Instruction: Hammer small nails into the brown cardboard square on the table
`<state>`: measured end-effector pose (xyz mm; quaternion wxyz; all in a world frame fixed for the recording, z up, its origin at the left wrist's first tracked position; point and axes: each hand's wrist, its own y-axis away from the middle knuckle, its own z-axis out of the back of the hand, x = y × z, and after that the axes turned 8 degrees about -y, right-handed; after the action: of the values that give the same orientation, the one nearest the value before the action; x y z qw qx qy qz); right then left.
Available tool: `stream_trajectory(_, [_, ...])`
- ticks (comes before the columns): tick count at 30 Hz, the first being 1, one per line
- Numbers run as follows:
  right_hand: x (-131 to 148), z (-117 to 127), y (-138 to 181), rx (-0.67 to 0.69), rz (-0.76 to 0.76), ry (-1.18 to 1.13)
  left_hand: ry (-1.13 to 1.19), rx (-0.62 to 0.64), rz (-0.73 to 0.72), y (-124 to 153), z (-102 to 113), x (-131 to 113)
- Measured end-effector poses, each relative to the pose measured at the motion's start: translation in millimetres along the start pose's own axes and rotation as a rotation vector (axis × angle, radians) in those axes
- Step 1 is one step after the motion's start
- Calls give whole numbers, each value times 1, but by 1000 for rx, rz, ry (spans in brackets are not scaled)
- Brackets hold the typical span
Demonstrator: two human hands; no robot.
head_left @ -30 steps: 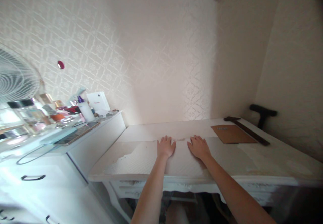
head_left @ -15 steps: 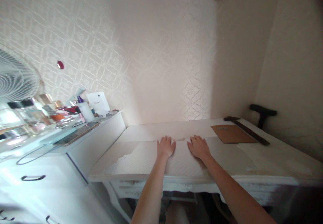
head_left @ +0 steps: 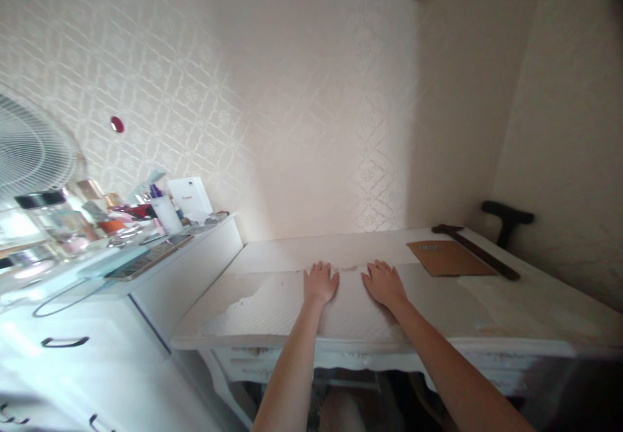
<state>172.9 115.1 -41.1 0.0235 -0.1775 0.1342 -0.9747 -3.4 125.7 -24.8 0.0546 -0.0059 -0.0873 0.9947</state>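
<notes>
Palm down on the worn white table point(head_left: 272, 315), my left hand point(head_left: 320, 283) lies with its fingers apart and holds nothing. My right hand point(head_left: 384, 284) rests flat a short way to the right, thumb spread toward the left hand, also holding nothing. Both sit near a line across the tabletop where the surface covering changes. To the right of my right hand lies a brown notebook point(head_left: 450, 260), apart from the fingers. A dark hammer-shaped tool point(head_left: 479, 252) lies along the notebook's right edge.
At the left stands a white drawer cabinet point(head_left: 160, 318) crowded with bottles, a phone point(head_left: 150, 257) and a white box point(head_left: 189, 198). A fan point(head_left: 34, 143) is behind them. A black T-shaped armrest point(head_left: 507, 215) rises beyond the table's right edge. Patterned wall backs the table.
</notes>
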Motion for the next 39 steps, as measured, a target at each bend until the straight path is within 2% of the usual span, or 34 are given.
stream_trajectory(39, [2,4,1,4,-1,8,-13,26,2,2,4,-1])
